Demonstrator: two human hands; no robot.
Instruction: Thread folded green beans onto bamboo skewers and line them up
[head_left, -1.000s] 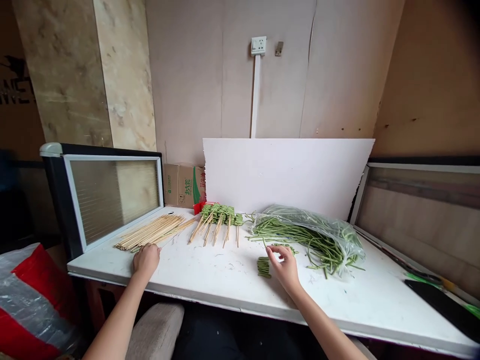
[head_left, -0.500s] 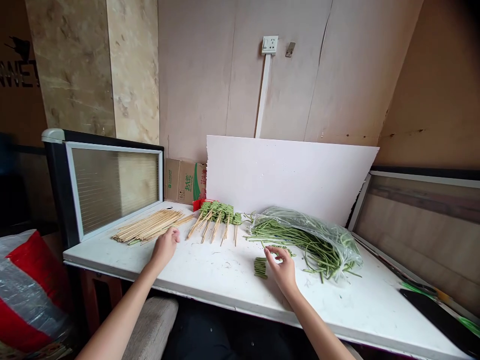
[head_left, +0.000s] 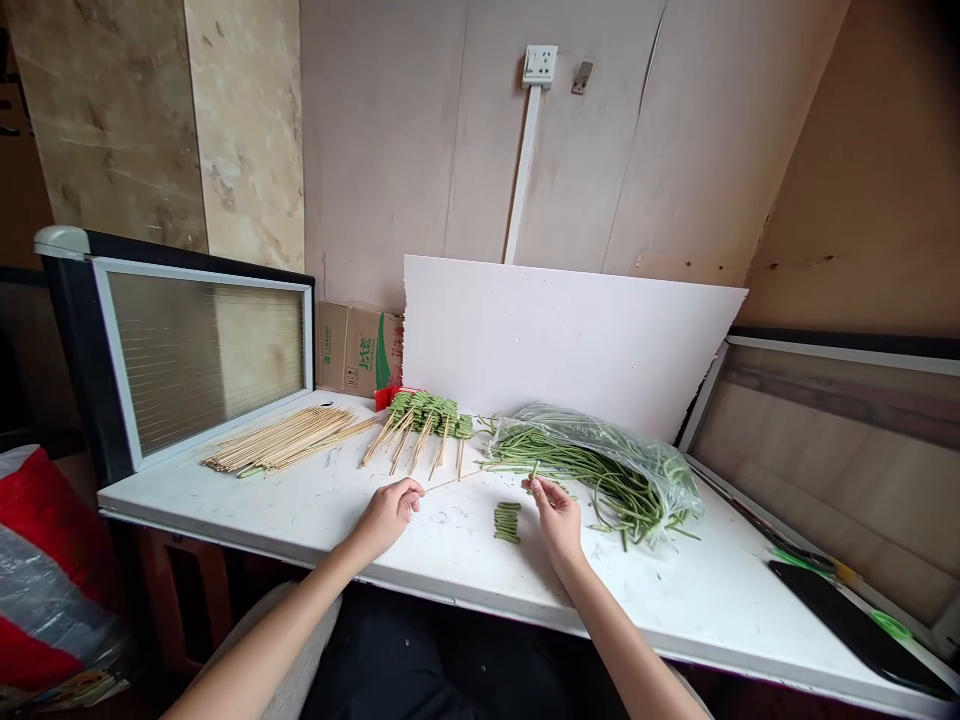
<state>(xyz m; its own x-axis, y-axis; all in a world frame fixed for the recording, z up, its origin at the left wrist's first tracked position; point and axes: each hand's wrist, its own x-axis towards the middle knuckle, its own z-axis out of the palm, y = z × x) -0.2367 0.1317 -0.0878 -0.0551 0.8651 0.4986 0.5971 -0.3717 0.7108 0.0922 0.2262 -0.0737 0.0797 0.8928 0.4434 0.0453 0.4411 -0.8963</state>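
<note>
Head view: the left hand [head_left: 388,515] has left the pile of bare sticks [head_left: 277,440] and now stands over the table [head_left: 630,600], well nearer the right hand [head_left: 557,515]. Its grip is narrow, pinching one thin stick [head_left: 454,482] by the near end; the far end points toward the right hand — apart from it, as far as can be seen. The right hand has hardly moved: thumb and finger close on a short green bean piece [head_left: 534,472], raised just beyond a neat row of cut pieces [head_left: 507,522] on the table. So stick and bean piece are now both in hand, not yet joined. Behind, the loaded skewers [head_left: 424,410] lie as before, with the long beans [head_left: 555,450] to their right — partly inside a clear bag [head_left: 660,470].
</note>
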